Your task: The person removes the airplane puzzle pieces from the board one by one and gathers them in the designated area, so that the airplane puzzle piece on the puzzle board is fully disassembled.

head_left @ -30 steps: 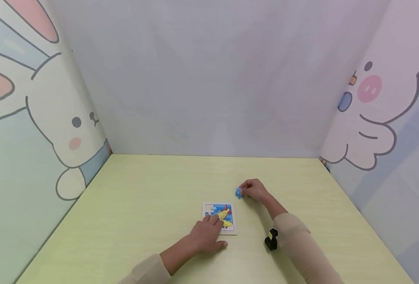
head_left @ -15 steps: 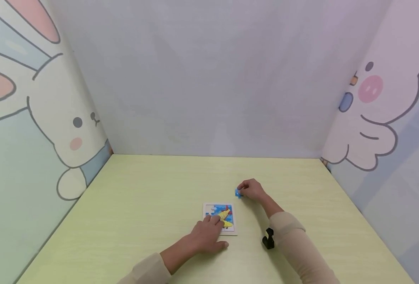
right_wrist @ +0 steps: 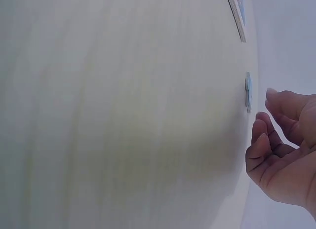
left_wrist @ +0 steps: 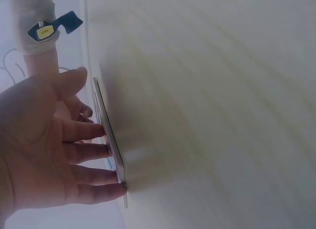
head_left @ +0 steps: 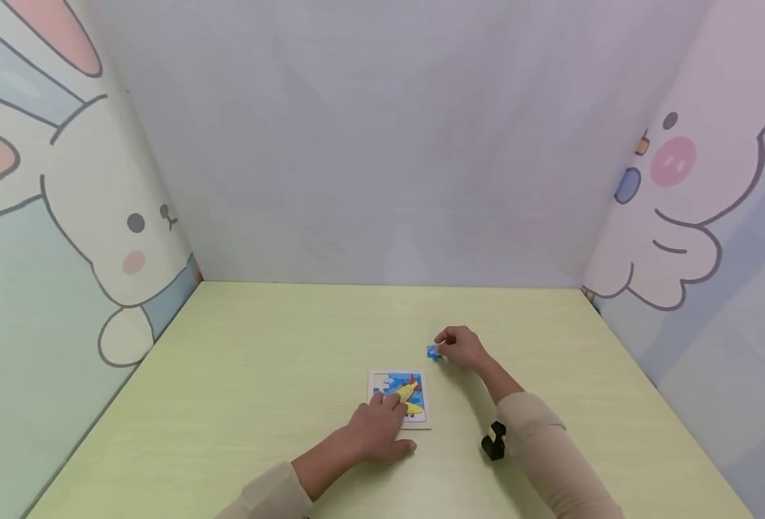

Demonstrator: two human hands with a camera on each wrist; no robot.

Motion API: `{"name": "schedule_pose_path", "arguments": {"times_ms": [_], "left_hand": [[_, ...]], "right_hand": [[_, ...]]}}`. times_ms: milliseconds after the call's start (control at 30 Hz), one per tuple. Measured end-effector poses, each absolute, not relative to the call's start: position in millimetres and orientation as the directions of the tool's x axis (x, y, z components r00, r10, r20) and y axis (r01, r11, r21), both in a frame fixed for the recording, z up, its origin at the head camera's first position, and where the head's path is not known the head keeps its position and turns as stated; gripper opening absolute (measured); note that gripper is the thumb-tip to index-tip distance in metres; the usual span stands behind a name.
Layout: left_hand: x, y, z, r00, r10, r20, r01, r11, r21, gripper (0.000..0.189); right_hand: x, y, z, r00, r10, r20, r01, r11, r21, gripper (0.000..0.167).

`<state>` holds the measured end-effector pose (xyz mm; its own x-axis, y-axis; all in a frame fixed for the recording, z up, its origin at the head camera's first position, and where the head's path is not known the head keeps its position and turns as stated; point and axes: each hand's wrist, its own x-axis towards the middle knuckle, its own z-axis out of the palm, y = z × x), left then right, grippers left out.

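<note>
A jigsaw puzzle board (head_left: 419, 417) lies on the table, its picture showing a yellow airplane on blue. Bare board shows at its upper left corner. My left hand (head_left: 377, 429) rests with extended fingers on the puzzle's lower left part, hiding some of it; in the left wrist view those fingertips (left_wrist: 116, 191) touch the board's edge. Beyond the board's far right corner, a small blue puzzle piece (head_left: 432, 353) lies flat on the table. My right hand (head_left: 463, 347) is bent right beside it, thumb at the piece (right_wrist: 248, 92) and the fingers loosely curled, apart from the thumb.
The pale yellow table (head_left: 278, 346) meets a plain grey wall (head_left: 382, 144) at the back. Side walls carry a cartoon rabbit (head_left: 122, 216) and a pink-cheeked figure (head_left: 674, 180). A black wrist camera mount (head_left: 494, 441) sticks out by the right sleeve.
The blue piece has shifted very slightly left, and my right thumb and index finger stand a little wider apart. My left hand keeps its place on the puzzle.
</note>
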<state>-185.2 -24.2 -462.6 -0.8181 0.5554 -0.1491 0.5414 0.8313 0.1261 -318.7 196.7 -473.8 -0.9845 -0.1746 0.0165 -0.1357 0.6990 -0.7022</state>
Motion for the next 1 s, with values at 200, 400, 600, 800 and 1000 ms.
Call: {"name": "schedule_pose_path", "arguments": {"times_ms": [200, 400, 600, 800, 1000], "left_hand": [[-185.6, -25.1, -462.7, -0.811, 0.567, -0.144, 0.548, 0.823, 0.149, 0.062], [-185.5, -25.3, -462.8, -0.811, 0.567, -0.141, 0.548, 0.822, 0.156, 0.061], [-185.1, -27.2, -460.2, -0.818, 0.552, -0.159, 0.536, 0.833, 0.136, 0.065], [-184.5, -26.9, -457.0, -0.808, 0.570, -0.149, 0.550, 0.821, 0.156, 0.058], [-183.9, -26.4, -456.4, -0.810, 0.566, -0.157, 0.542, 0.823, 0.169, 0.055]], "right_hand": [[-311.4, 200.3, -471.8, -0.978, -0.210, 0.006, -0.137, 0.615, -0.776, 0.013], [-297.1, 198.7, -467.1, -0.960, -0.278, 0.030, -0.181, 0.535, -0.825, 0.017], [-284.5, 190.8, -464.5, -0.931, -0.364, 0.034, -0.226, 0.499, -0.836, 0.019], [-279.2, 185.8, -463.7, -0.917, -0.398, 0.031, -0.243, 0.495, -0.834, 0.019], [-276.7, 178.9, -464.7, -0.903, -0.427, 0.037, -0.259, 0.474, -0.842, 0.018]]}}
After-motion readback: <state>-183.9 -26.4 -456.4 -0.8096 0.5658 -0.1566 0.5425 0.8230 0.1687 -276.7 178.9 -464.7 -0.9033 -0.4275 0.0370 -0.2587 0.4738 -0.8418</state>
